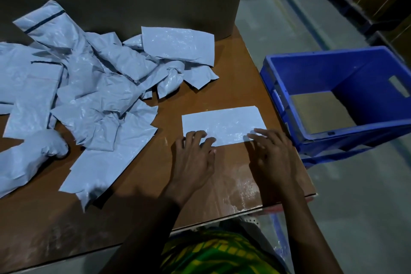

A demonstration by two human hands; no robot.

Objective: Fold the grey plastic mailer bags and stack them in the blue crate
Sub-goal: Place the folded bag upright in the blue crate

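Left hand (193,158) palm down, fingers spread, slightly bent, tips pressing down. Right hand (274,153) near it, palm down, fingers straighter, angled forward-left. My forearms are bare, both reaching forward, hands not touching.

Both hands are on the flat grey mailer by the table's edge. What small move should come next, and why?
Probably pinch the folded mailer at its near edge and lift it right toward the blue crate. It already lies as a flat, neat rectangle, the left hand and right hand rest fingers on that edge, and the crate stands just beside it.
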